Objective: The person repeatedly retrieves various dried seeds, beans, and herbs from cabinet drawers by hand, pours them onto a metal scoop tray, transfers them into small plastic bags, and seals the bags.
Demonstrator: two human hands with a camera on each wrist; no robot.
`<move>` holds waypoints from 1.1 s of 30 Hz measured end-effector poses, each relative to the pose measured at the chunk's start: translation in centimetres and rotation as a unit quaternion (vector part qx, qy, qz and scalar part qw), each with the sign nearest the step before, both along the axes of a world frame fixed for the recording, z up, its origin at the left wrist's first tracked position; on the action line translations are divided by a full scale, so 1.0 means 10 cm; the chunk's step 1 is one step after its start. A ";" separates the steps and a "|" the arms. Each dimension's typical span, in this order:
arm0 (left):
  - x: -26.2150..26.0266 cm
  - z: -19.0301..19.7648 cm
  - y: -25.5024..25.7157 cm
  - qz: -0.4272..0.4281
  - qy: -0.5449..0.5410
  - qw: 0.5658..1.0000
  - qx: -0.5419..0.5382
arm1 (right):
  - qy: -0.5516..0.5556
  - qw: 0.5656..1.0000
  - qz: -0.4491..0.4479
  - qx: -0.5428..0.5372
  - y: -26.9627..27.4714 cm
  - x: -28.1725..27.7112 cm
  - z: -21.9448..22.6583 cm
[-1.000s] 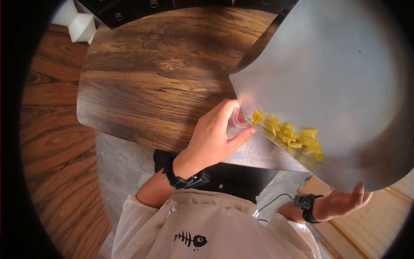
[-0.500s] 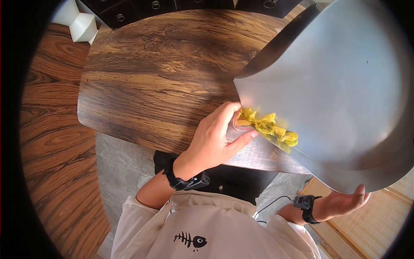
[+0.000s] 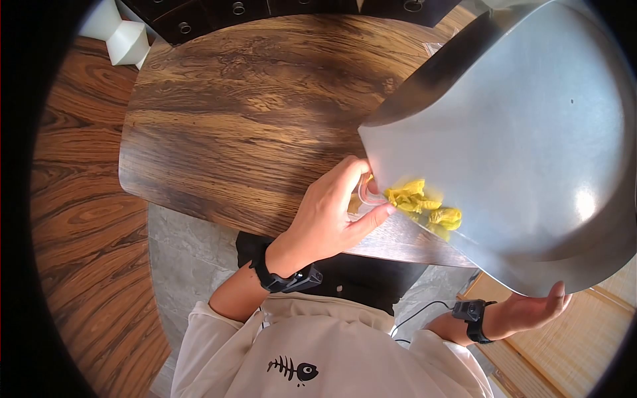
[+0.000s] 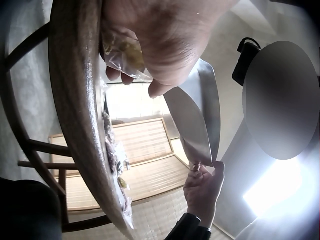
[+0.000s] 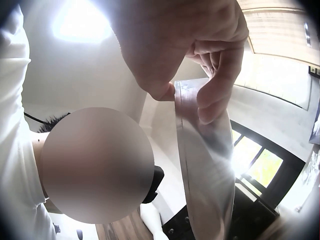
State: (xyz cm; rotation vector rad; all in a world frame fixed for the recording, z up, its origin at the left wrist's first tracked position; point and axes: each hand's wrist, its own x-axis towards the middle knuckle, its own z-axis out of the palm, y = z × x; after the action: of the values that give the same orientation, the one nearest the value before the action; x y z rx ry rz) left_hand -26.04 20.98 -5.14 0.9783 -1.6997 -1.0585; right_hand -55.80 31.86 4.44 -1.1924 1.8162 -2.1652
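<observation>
A large metal scoop-like pan is tilted over the table's right side, its pointed lip at the left. Yellow pieces lie along its lower edge near the lip. The left hand holds a clear bag open against that lip, thumb and fingers around the bag's mouth; in the left wrist view the bag shows yellowish contents. The right hand grips the pan's rim at the lower right; in the right wrist view its thumb and fingers pinch the metal.
The dark wood table spreads left of the pan. Dark drawers stand behind it, and a white faceted object is at the top left. Pale wooden panels are at the lower right. Plastic-wrapped things lie along the table edge.
The yellow pieces have slid down toward the bag at the lip, and fewer remain visible in the pan. The pan has shifted slightly right and down at its upper edge. Both hands keep their holds.
</observation>
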 end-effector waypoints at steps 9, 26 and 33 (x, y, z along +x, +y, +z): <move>-0.02 0.00 0.00 0.007 -0.003 1.000 -0.018 | -0.018 1.000 0.017 -0.009 0.06 -0.07 0.02; -0.01 0.01 0.03 -0.011 -0.017 0.999 0.026 | 0.235 0.972 0.008 -0.010 0.44 -0.66 -0.19; 0.00 0.01 0.02 -0.005 -0.020 1.000 0.008 | 0.214 0.977 -0.005 -0.002 0.43 -0.42 -0.13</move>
State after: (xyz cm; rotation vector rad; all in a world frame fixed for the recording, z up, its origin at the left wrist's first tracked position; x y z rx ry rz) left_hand -26.07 21.21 -5.03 1.0090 -1.7320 -1.0666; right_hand -60.04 36.19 3.09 -1.7656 1.9615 -2.0325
